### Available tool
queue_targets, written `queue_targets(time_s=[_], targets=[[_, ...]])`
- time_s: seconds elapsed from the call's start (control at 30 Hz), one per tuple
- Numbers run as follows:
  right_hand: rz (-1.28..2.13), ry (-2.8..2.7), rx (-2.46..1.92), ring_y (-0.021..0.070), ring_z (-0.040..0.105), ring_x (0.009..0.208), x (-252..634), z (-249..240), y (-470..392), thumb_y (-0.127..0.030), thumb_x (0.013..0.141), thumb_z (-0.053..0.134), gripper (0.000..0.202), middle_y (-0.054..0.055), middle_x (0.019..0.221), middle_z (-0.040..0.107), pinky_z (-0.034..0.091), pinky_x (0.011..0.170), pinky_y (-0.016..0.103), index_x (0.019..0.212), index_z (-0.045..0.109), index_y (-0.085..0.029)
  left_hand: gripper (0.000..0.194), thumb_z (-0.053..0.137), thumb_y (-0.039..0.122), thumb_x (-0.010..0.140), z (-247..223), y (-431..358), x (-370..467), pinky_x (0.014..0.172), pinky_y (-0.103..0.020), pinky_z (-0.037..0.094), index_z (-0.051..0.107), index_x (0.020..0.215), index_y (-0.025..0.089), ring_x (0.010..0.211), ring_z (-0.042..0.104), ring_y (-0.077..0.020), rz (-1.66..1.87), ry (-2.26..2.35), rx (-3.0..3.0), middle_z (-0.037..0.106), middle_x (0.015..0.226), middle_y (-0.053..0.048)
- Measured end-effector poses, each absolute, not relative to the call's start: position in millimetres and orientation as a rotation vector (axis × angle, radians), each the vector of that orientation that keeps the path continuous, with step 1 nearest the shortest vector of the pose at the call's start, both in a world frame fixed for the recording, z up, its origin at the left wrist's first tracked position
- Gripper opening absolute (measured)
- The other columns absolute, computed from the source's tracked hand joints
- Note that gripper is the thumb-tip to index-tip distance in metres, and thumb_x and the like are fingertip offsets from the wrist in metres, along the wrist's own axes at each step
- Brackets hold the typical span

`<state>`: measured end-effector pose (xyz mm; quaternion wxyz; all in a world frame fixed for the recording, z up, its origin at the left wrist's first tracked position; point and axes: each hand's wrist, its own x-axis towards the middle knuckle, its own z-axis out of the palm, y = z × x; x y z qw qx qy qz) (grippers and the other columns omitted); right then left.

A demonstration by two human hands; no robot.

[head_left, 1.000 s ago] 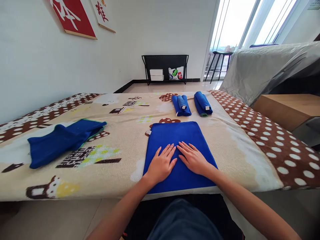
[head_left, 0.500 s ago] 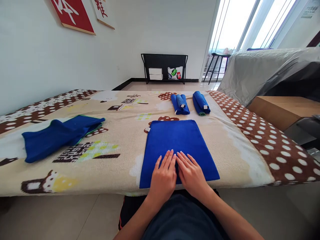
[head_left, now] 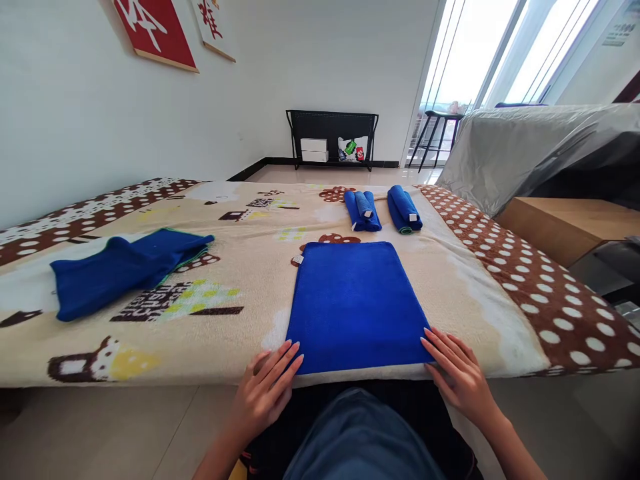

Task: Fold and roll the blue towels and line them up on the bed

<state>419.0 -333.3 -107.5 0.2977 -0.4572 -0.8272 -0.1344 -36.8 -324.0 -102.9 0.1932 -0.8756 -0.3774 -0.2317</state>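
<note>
On patterned blanket (head_left: 260,280), flat blue cloth (head_left: 357,303), white tag (head_left: 298,259), fingers (head_left: 281,365) loose at near corners

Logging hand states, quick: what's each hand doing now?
Left hand: open, at the near-left corner of the flat blue rectangular cloth.
Right hand: open, at its near-right corner.

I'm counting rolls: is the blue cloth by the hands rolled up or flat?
Flat, not rolled: the blue cloth lies smooth and four-sided on the patterned blanket.
</note>
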Motion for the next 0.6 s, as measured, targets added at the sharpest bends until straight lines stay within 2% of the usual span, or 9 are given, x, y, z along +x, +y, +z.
queue_targets(time_s=[0.1, 0.23, 0.4, 0.6], targets=[[-0.333, -2.144, -1.205, 0.0277, 0.056, 0.132, 417, -104, -332, -0.022, 0.091, 0.06, 0.056, 0.005, 0.14, 0.06, 0.049, 0.105, 0.047, 0.145, 0.052, -0.032, 0.06, 0.05, 0.005, 0.086, -101, -323, -34, 0.109, -0.04, 0.045, 0.051, 0.143, 0.026, 0.129, 0.06, -0.0239, -0.835, -1.039, -2.479, 0.065, 0.136, -0.01], [-0.138, -2.018, -1.193, 0.0253, 0.062, 0.122, 414, -97, -326, -0.02, 0.094, 0.056, 0.033, 0.004, 0.128, 0.068, 0.052, 0.098, 0.046, 0.122, 0.069, -0.03, 0.04, 0.048, 0.006, 0.088, -81, -316, -29, 0.1, -0.041, 0.05, 0.064, 0.118, 0.027, 0.119, 0.066, -0.0224, -1.201, -1.158, -2.556, 0.074, 0.119, -0.006], [0.116, -2.003, -1.209, 0.024, 0.062, 0.115, 421, -82, -312, -0.031, 0.094, 0.062, 0.012, 0.003, 0.119, 0.07, 0.053, 0.095, 0.044, 0.099, 0.072, -0.029, 0.016, 0.05, 0.02, 0.092, -54, -314, -28, 0.096, -0.04, 0.048, 0.064, 0.096, 0.026, 0.111, 0.062, -0.0234, -1.155, -1.523, -2.601, 0.07, 0.108, -0.005], [0.142, -2.0, -1.396, 0.0237, 0.063, 0.109, 413, -70, -291, -0.043, 0.097, 0.055, 0.026, 0.008, 0.119, 0.067, 0.05, 0.094, 0.044, 0.084, 0.067, -0.024, 0.018, 0.045, 0.029, 0.095, -64, -311, -19, 0.093, -0.042, 0.044, 0.062, 0.094, 0.024, 0.105, 0.058, -0.0248, -1.096, -1.778, -2.402, 0.063, 0.108, -0.007]])
